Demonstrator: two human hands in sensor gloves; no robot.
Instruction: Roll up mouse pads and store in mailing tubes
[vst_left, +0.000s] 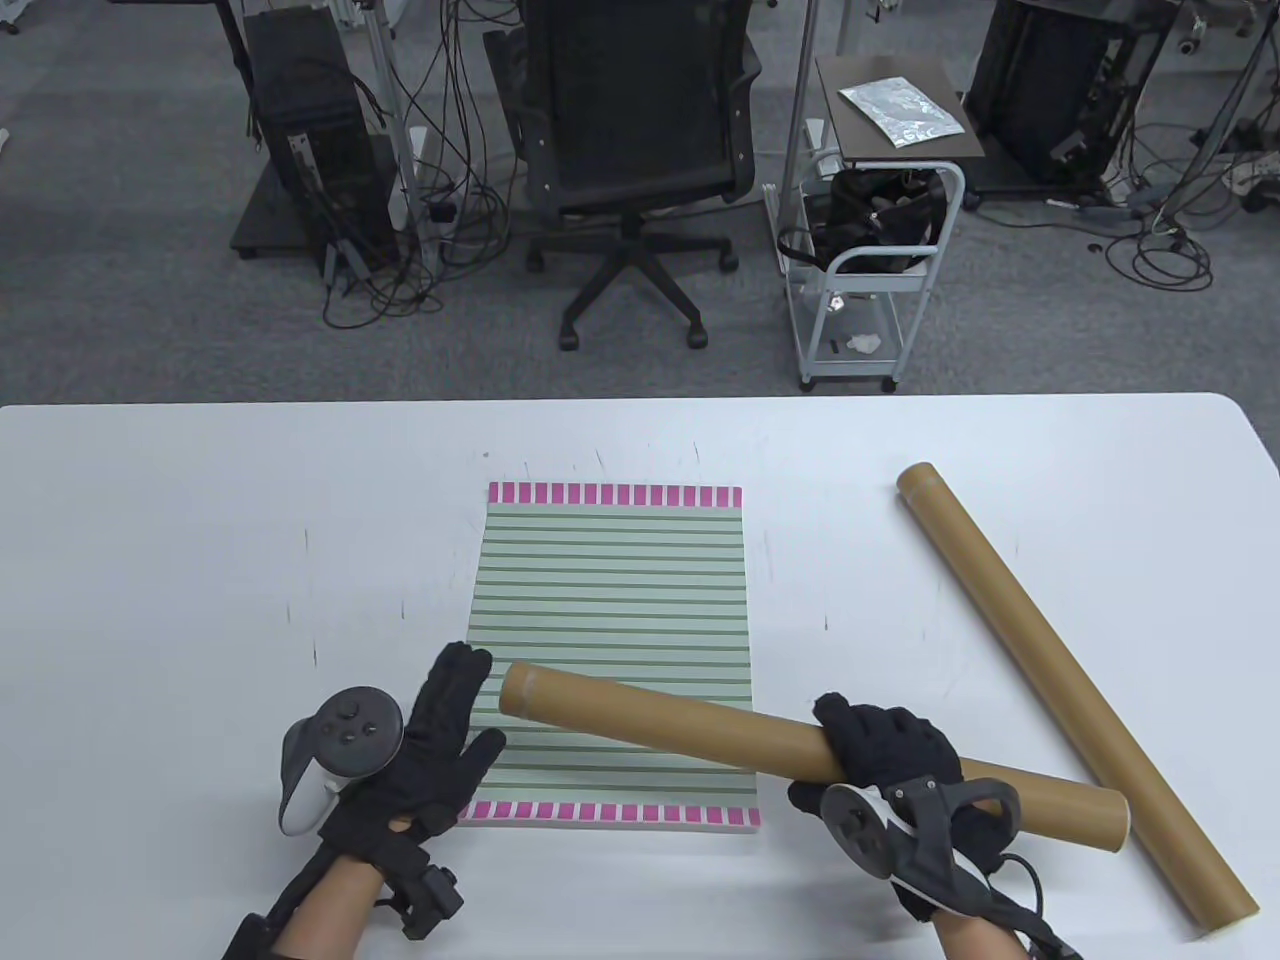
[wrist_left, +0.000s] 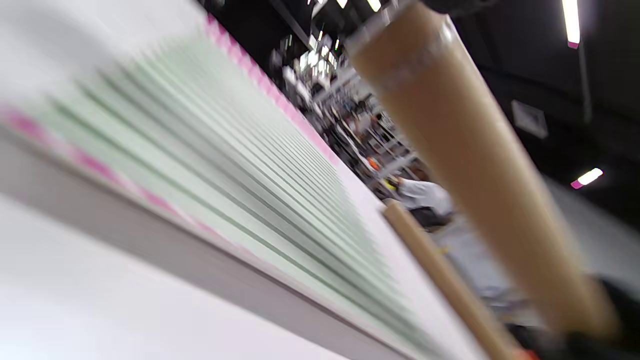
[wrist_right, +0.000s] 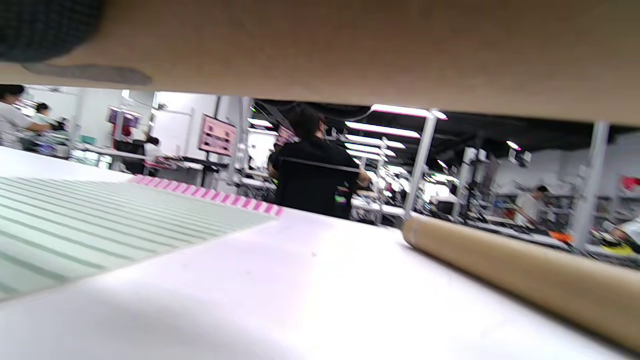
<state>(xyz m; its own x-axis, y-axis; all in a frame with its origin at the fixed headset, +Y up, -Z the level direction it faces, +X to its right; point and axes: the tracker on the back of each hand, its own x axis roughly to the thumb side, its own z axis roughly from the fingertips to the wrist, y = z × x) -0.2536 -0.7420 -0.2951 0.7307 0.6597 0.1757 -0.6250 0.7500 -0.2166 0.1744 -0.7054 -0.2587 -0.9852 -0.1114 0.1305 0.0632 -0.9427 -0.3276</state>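
A green-striped mouse pad (vst_left: 615, 600) with pink-checked short ends lies flat in the middle of the white table (vst_left: 200, 520). My right hand (vst_left: 880, 770) grips a brown mailing tube (vst_left: 680, 725) and holds it level above the pad's near part, its capped end pointing left. My left hand (vst_left: 450, 730) is open with straight fingers at the pad's near left corner, close to the tube's left end. A second mailing tube (vst_left: 1060, 670) lies diagonally on the table at the right. In the left wrist view the pad (wrist_left: 210, 165) and the held tube (wrist_left: 480, 165) show blurred. In the right wrist view the held tube (wrist_right: 350, 55) fills the top.
Beyond the table's far edge stand an office chair (vst_left: 635, 150), a white cart (vst_left: 870, 230) and equipment racks with cables on the floor. People work at benches in the background of the wrist views.
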